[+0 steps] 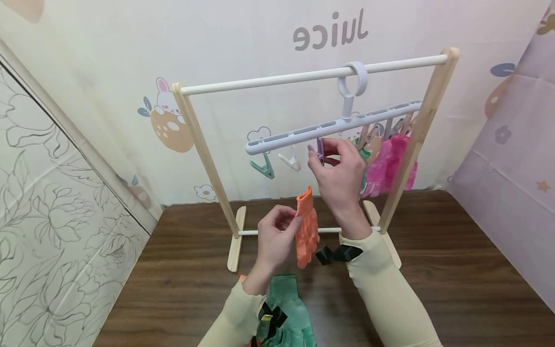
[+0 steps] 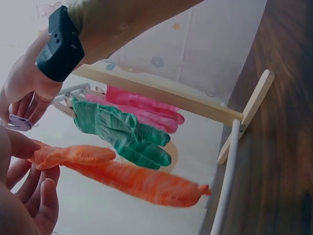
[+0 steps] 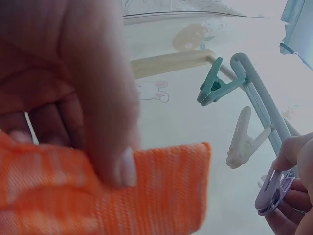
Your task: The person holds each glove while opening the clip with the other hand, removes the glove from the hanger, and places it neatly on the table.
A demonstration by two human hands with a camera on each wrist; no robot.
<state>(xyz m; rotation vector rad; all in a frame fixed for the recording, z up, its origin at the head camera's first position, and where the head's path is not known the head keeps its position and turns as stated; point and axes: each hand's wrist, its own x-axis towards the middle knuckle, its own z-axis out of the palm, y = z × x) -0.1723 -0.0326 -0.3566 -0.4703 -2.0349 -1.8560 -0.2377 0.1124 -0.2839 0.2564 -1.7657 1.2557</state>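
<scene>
My left hand point(image 1: 275, 236) pinches an orange knit glove point(image 1: 307, 236) near its cuff, and the glove hangs fingers down. In the right wrist view the thumb presses on the glove's ribbed cuff point(image 3: 171, 188). Above and to the right, my right hand point(image 1: 340, 173) grips a purple clothespin point(image 1: 320, 150) between thumb and fingers, under the grey clip hanger point(image 1: 299, 135). The orange cuff is below the purple clothespin, apart from it. Left along the hanger dangle a white clothespin point(image 1: 289, 161) and a green clothespin point(image 1: 263, 167), both holding nothing.
A wooden rack point(image 1: 260, 82) with a white top bar carries the hanger. Pink gloves point(image 1: 392, 161) and a green glove point(image 2: 120, 129) hang clipped at its right side. On the brown table point(image 1: 173, 279) lies another green glove point(image 1: 290, 308), partly behind my left forearm, with orange fabric beside it.
</scene>
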